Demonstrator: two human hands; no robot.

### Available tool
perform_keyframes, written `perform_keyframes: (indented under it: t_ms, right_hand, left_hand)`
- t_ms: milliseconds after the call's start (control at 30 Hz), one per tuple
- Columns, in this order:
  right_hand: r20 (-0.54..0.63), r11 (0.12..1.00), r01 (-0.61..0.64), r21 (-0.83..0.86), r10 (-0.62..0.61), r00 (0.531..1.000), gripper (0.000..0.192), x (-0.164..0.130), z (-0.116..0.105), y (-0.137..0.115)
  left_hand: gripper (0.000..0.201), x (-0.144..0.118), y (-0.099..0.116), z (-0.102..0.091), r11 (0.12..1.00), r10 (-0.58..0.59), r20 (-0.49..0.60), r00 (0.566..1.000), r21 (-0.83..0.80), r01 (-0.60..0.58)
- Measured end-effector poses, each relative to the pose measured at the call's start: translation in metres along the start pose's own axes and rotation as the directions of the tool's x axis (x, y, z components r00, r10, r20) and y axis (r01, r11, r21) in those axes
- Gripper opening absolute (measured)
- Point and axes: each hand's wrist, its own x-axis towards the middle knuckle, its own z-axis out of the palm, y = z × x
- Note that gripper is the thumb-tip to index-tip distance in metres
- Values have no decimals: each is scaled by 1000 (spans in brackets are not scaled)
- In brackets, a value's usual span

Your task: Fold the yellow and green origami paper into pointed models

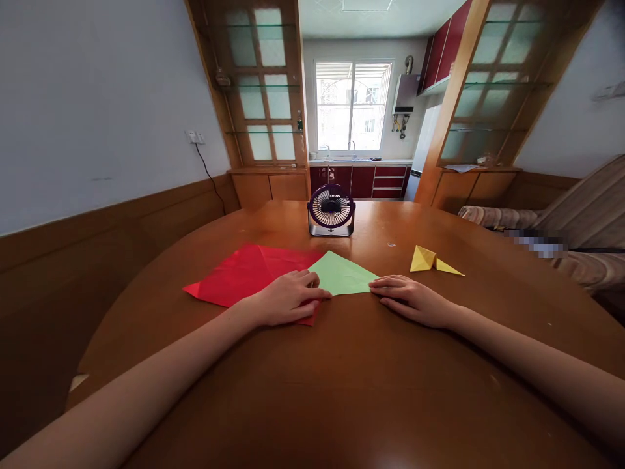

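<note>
A light green sheet of paper [339,275], folded into a triangle, lies flat on the table with its peak pointing away from me. My left hand [288,298] rests across red paper [244,270], its index fingertip touching the green sheet's lower left edge; the fingers are partly bent and apart. At the green sheet's right corner, my right hand [413,299] lies with outstretched fingers, the fingertips pressing on the paper. Part of the red paper is hidden beneath my left hand. A folded yellow paper piece [424,259] sits beyond my right hand.
A small dark fan [332,210] stands on the brown wooden table [332,391], beyond the papers. Behind the table are a cabinet [268,185] and a kitchen window [352,107]. A striped sofa [581,208] is on the right.
</note>
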Motion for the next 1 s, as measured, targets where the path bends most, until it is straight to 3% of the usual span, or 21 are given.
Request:
perform_keyframes:
  t_ms: [700, 1000]
  right_hand:
    - [-12, 1000, -14, 23, 14, 1000, 34, 1, -1, -3]
    - [11, 1000, -10, -11, 10, 1000, 35, 1, -2, -2]
  left_hand:
    - [35, -22, -6, -28, 985, -130, 103, 986, -103, 141]
    - [30, -31, -6, -41, 973, -209, 151, 966, -69, 221]
